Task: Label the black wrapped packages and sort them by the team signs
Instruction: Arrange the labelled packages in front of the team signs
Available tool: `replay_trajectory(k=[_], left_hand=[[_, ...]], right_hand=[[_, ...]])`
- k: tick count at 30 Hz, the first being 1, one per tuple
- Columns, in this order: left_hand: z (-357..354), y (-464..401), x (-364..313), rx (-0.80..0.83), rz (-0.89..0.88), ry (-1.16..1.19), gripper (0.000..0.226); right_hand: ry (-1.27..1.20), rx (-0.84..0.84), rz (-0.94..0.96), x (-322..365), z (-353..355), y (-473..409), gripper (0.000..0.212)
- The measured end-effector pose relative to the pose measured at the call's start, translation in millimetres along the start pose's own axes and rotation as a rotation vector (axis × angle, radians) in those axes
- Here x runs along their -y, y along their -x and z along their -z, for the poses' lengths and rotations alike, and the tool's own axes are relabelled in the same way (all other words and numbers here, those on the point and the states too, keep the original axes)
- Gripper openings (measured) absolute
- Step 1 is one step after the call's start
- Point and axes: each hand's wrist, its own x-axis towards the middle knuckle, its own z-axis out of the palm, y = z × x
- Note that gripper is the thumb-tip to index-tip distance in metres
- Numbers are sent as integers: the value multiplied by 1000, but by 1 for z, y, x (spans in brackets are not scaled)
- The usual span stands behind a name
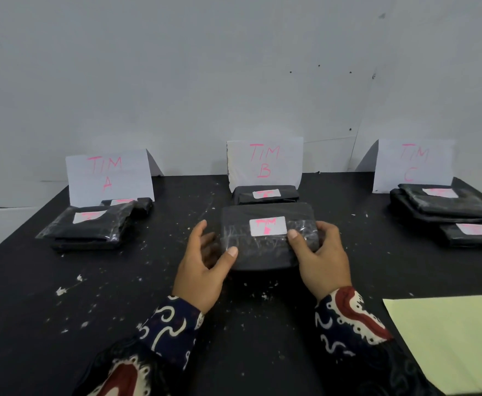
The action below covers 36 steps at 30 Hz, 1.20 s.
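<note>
Gripping a black wrapped package (268,238) from both ends: left hand (202,270) cupping its left edge with the thumb lying on the top face, right hand (321,258) curling round its right edge with the thumb pressing just beside the white label (267,226). Sitting directly in front of the TIM B sign (265,164), this package, just short of the labelled package (266,194) already lying at the foot of that sign. Showing pink writing on the label, too blurred to read fully.

Standing to the left of the TIM B sign, the TIM A sign (109,175), with two labelled black packages (88,227) overlapping at its foot. Standing to the right of the TIM B sign, the TIM C sign (414,164), with a stack of black packages (442,207) and one more labelled package (474,232) just in front of that stack.

Lying well to the right of the TIM B sign and nearer the camera, a pale yellow sheet (451,338) on the black table (62,324). Scattering across the table top, small white flecks. Covering both wrists, patterned sleeves (171,327) in navy, white and dark red.
</note>
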Motion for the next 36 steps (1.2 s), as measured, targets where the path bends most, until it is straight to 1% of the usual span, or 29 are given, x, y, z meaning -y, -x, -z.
replay_trajectory(k=[2, 4, 6, 8, 10, 14, 19, 22, 24, 26, 28, 30, 32, 36], left_hand=[[1, 0, 3, 5, -24, -53, 69], [3, 0, 7, -11, -70, -166, 60], [7, 0, 8, -22, -170, -386, 53], [10, -2, 13, -13, -260, -579, 51], [12, -4, 18, 22, -269, -702, 53], [11, -5, 23, 80, -248, -823, 58], [10, -5, 24, 109, -218, -869, 55], [10, -5, 26, 128, -218, -894, 52], [10, -6, 26, 134, -215, -892, 52], [10, -5, 26, 137, -211, -892, 54], [10, -5, 26, 133, -212, -887, 57], [11, -6, 27, 139, -208, -889, 53], [11, -5, 27, 141, -203, -890, 52], [12, -4, 26, 144, -204, -877, 49]], right_hand=[[12, -62, -10, -3, 6, -7, 47], [16, -107, -18, -6, 10, -13, 46], [16, -134, -22, -9, 11, -16, 46], [20, -146, -28, -12, 10, -18, 45], [26, -153, -21, -13, 10, -18, 44], [88, -140, -22, -12, 9, -17, 46], [330, -74, -78, -7, 2, -25, 61], [431, -76, -92, -6, -4, -33, 62], [450, -45, -99, -5, -5, -34, 71], [419, 3, -131, -2, -2, -31, 85], [376, 27, -111, 1, 3, -22, 92], [442, 27, 7, 3, 6, -8, 90], [592, 7, 142, 1, 3, 6, 82], [703, 23, 261, -4, -10, 15, 60]])
